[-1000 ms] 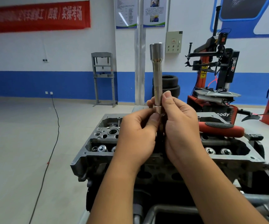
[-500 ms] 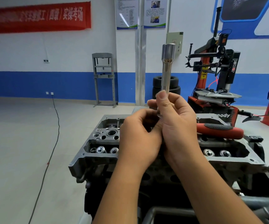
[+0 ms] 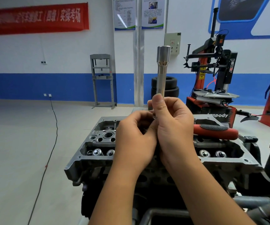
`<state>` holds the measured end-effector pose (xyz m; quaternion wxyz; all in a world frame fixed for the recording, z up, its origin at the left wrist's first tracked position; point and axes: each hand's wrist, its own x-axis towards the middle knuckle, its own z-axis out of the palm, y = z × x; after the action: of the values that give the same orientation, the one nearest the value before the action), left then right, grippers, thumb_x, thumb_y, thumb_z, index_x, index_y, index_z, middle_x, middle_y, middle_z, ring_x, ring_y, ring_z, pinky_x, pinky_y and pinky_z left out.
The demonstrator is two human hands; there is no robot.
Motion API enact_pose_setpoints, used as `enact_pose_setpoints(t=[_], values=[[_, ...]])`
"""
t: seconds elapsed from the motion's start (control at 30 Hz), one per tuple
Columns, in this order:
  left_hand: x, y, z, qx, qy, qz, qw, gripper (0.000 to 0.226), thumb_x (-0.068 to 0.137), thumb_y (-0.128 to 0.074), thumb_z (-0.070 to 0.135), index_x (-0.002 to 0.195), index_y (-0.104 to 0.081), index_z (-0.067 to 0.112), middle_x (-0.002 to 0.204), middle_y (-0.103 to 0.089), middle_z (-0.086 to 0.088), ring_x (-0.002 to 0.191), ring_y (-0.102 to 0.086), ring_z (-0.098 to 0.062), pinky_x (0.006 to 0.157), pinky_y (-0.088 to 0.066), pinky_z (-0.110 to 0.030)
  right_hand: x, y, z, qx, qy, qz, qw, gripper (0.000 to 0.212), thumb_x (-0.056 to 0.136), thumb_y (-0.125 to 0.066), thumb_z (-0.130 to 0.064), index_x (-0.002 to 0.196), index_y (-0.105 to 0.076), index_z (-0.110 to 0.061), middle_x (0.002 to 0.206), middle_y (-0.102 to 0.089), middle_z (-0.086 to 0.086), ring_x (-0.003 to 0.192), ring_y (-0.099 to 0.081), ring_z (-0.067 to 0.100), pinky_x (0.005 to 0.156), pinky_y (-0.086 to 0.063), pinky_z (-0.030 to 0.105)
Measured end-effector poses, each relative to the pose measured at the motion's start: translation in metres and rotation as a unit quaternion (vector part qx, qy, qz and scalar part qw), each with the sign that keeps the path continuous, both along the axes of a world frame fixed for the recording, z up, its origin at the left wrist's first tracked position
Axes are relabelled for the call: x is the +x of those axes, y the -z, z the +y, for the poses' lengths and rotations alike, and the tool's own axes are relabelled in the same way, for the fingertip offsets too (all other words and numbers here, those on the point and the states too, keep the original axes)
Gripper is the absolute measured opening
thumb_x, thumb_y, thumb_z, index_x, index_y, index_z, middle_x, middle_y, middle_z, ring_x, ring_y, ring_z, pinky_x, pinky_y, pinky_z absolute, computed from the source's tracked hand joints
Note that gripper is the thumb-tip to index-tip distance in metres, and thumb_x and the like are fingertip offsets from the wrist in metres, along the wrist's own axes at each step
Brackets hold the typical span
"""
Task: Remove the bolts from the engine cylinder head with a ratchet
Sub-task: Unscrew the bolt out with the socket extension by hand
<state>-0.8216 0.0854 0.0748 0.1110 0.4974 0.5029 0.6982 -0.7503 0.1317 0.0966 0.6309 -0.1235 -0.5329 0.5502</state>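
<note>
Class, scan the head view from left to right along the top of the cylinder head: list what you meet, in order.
Valve springs → left hand → right hand holding the upright extension bar → red ratchet handle.

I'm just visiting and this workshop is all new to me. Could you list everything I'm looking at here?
Extension bar: one, silver, upright, held above the engine.
Cylinder head: one, grey, centre foreground.
Ratchet handle: one, red and black, lying on the head behind the right hand.
Tyre changer: one, red and black, right background.
Tyres: a black stack, by the wall.
Press frame: one, grey, at the wall.
Banner: one, red, upper left.
Cable: one, black, across the floor.
Left hand: at the bar's lower end.
Right hand: grips the bar.
</note>
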Motion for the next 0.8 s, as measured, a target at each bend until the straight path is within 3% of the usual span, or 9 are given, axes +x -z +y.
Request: enact_pose_setpoints(t=[0.13,0.23,0.3,0.4,0.47,0.53,0.63,0.73,0.8], values=[[-0.0018,-0.0026,-0.0034,-0.019,0.057,0.023,0.998,0.019,0.103,-0.06,0.033,0.109,-0.077,0.025,0.098,-0.08,0.003,0.097,-0.076,-0.019,0.089,-0.061,-0.051,-0.0023,-0.0006,-0.0003,0.01,-0.002,-0.023,1.0,0.046,0.084,-0.063,-0.055,0.085,-0.072,-0.01,0.079,-0.069,0.005,0.081,-0.066,0.023,0.089,-0.057,0.059],[-0.0033,-0.0043,-0.0038,-0.026,0.072,0.008,0.997,0.02,0.106,-0.057,0.025,0.109,-0.077,0.024,0.101,-0.08,0.002,0.101,-0.075,-0.02,0.095,-0.059,-0.052,-0.0033,-0.0005,0.001,-0.001,-0.018,-0.022,1.0,0.042,0.082,-0.064,-0.055,0.083,-0.074,-0.014,0.083,-0.073,0.004,0.084,-0.069,0.021,0.093,-0.058,0.057],[-0.0021,-0.0028,-0.0017,-0.003,0.032,0.004,0.999,0.011,0.1,-0.069,0.015,0.104,-0.076,0.022,0.096,-0.08,0.004,0.094,-0.077,-0.016,0.09,-0.062,-0.049,-0.0024,-0.0001,0.0014,-0.003,-0.024,-0.013,1.0,0.04,0.078,-0.072,-0.052,0.089,-0.071,-0.014,0.086,-0.075,0.004,0.083,-0.071,0.021,0.09,-0.061,0.055],[-0.0008,0.0013,0.001,0.016,-0.016,0.017,1.0,0.017,0.092,-0.077,0.012,0.098,-0.072,0.027,0.09,-0.079,0.003,0.084,-0.076,-0.019,0.076,-0.065,-0.047,-0.0016,0.0008,0.0007,0.0,-0.024,-0.007,1.0,0.042,0.076,-0.076,-0.046,0.093,-0.068,-0.009,0.084,-0.073,0.007,0.078,-0.07,0.025,0.081,-0.062,0.056],[-0.0018,0.0001,-0.0022,0.018,0.048,0.026,0.998,0.019,0.098,-0.068,0.016,0.106,-0.072,0.033,0.097,-0.079,0.005,0.091,-0.077,-0.016,0.077,-0.065,-0.036,-0.0015,0.0005,0.001,0.01,-0.015,-0.014,1.0,0.042,0.081,-0.069,-0.049,0.091,-0.07,-0.008,0.082,-0.071,0.007,0.079,-0.07,0.026,0.082,-0.061,0.054],[-0.0045,-0.0017,-0.0052,0.006,0.102,0.028,0.994,0.025,0.105,-0.057,0.016,0.113,-0.072,0.033,0.106,-0.079,0.008,0.104,-0.075,-0.011,0.089,-0.062,-0.032,-0.0008,0.0003,0.0016,0.015,-0.006,-0.028,0.999,0.044,0.087,-0.06,-0.053,0.086,-0.073,-0.011,0.079,-0.071,0.004,0.081,-0.069,0.022,0.084,-0.061,0.05],[-0.006,-0.0027,-0.0059,-0.003,0.091,0.02,0.996,0.025,0.107,-0.057,0.012,0.116,-0.074,0.027,0.107,-0.079,0.009,0.105,-0.074,-0.009,0.094,-0.061,-0.035,-0.0005,0.0009,0.0029,-0.003,-0.034,-0.018,0.999,0.038,0.087,-0.063,-0.051,0.085,-0.073,-0.015,0.084,-0.073,0.005,0.083,-0.07,0.022,0.088,-0.06,0.052],[-0.002,-0.0003,-0.0024,0.0,0.046,0.034,0.998,0.025,0.098,-0.069,0.009,0.111,-0.075,0.029,0.1,-0.079,0.006,0.095,-0.076,-0.016,0.085,-0.064,-0.045,-0.001,0.0017,0.0028,0.007,-0.022,-0.007,1.0,0.036,0.077,-0.074,-0.049,0.089,-0.065,-0.017,0.089,-0.075,0.011,0.082,-0.071,0.021,0.083,-0.062,0.047],[-0.0018,0.0007,-0.0017,0.0,0.026,0.05,0.998,0.024,0.095,-0.071,0.011,0.108,-0.074,0.031,0.097,-0.079,0.005,0.092,-0.075,-0.019,0.081,-0.064,-0.05,-0.0025,0.0024,0.0028,0.02,-0.015,-0.013,1.0,0.039,0.079,-0.071,-0.05,0.091,-0.064,-0.014,0.092,-0.075,0.012,0.081,-0.071,0.021,0.081,-0.062,0.046]])
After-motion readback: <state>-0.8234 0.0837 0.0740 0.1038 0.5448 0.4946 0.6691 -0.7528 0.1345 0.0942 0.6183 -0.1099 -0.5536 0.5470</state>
